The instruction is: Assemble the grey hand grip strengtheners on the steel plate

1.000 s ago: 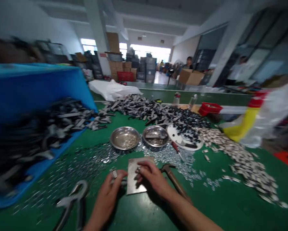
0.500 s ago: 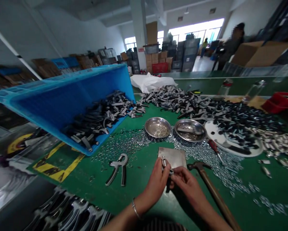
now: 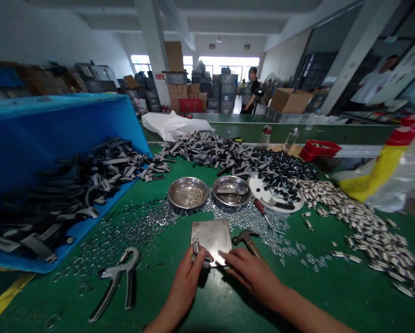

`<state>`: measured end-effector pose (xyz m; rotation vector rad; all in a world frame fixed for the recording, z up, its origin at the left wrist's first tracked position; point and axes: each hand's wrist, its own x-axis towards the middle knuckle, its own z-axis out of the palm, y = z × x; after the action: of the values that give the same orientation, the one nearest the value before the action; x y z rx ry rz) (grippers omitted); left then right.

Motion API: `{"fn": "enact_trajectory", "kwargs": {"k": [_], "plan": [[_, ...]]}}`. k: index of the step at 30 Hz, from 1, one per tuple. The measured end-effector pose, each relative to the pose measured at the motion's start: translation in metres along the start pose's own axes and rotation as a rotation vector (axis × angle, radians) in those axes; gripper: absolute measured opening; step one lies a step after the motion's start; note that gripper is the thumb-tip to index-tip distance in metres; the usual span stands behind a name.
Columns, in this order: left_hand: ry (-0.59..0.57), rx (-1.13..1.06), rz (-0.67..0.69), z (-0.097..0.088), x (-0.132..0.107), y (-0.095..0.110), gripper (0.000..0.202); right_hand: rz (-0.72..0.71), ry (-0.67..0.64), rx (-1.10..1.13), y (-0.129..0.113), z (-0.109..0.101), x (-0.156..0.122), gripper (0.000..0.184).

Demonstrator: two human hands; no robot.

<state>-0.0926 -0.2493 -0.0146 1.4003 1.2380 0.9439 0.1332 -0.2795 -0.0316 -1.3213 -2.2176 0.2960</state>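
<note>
My left hand (image 3: 188, 274) is closed around a coiled metal spring (image 3: 196, 246), which stands up between thumb and fingers. A dark part shows below that thumb; its shape is mostly hidden by the fingers. My right hand (image 3: 251, 274) lies just to the right, fingers stretched toward the near edge of a flat metal plate (image 3: 210, 231), with nothing visible in them. On the left rests a hand grip exerciser (image 3: 119, 277) with grey-and-black handles and a spring near its top. A hammer (image 3: 248, 239) lies by my right hand, partly covered by it.
Metal rings (image 3: 124, 226) are scattered around two steel bowls (image 3: 173, 199). A blue crate (image 3: 138, 125) of grip handles stands at left. Beyond are a handle pile (image 3: 207, 150), a white plate (image 3: 294, 208) of black knobs and a red screwdriver (image 3: 259, 206); springs (image 3: 370, 236) spread right.
The view has swung to the right. My right hand has drawn apart from the left, its fingers now straighter. My left hand still has the spring.
</note>
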Motion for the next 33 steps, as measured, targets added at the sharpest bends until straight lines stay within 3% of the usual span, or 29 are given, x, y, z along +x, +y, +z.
{"fn": "enact_trajectory", "kwargs": {"k": [4, 8, 11, 15, 17, 20, 21, 24, 26, 28, 30, 33], "plan": [[0.051, -0.05, -0.055, -0.007, 0.011, 0.002, 0.046, 0.318, 0.116, -0.176, 0.097, -0.064, -0.015, 0.028], [0.047, -0.083, -0.106, 0.006, 0.013, 0.004, 0.047, 0.559, 0.194, -0.366, 0.19, -0.115, 0.004, 0.02], [0.002, -0.084, -0.104, 0.023, 0.01, 0.007, 0.05, 0.656, 0.166, -0.428, 0.228, -0.128, 0.032, 0.023], [-0.003, -0.09, -0.085, 0.029, 0.007, 0.015, 0.051, 0.737, 0.101, -0.424, 0.242, -0.138, 0.057, 0.027], [0.04, -0.126, -0.093, 0.023, 0.008, 0.017, 0.049, 0.745, 0.075, -0.404, 0.238, -0.143, 0.062, 0.022], [0.103, -0.254, -0.108, 0.017, 0.013, 0.012, 0.048, 0.698, 0.097, -0.368, 0.208, -0.135, 0.059, 0.037], [0.109, -0.31, -0.105, 0.017, 0.015, 0.009, 0.047, 0.643, 0.116, -0.33, 0.189, -0.127, 0.054, 0.035], [0.088, -0.417, -0.086, 0.024, 0.019, 0.004, 0.043, 0.343, 0.133, 0.095, 0.101, -0.089, 0.03, 0.033], [0.072, -0.406, -0.076, 0.029, 0.018, 0.005, 0.042, 0.338, 0.109, 0.254, 0.042, -0.059, 0.018, 0.029], [0.055, -0.369, -0.063, 0.03, 0.016, 0.007, 0.042, 0.325, 0.089, 0.325, 0.003, -0.034, 0.014, 0.022], [0.027, -0.323, -0.045, 0.024, 0.013, 0.01, 0.042, 0.31, 0.083, 0.342, -0.014, -0.021, 0.015, 0.018], [0.015, -0.243, -0.027, 0.012, 0.007, 0.011, 0.043, 0.303, 0.098, 0.346, -0.016, -0.018, 0.017, 0.018]]}}
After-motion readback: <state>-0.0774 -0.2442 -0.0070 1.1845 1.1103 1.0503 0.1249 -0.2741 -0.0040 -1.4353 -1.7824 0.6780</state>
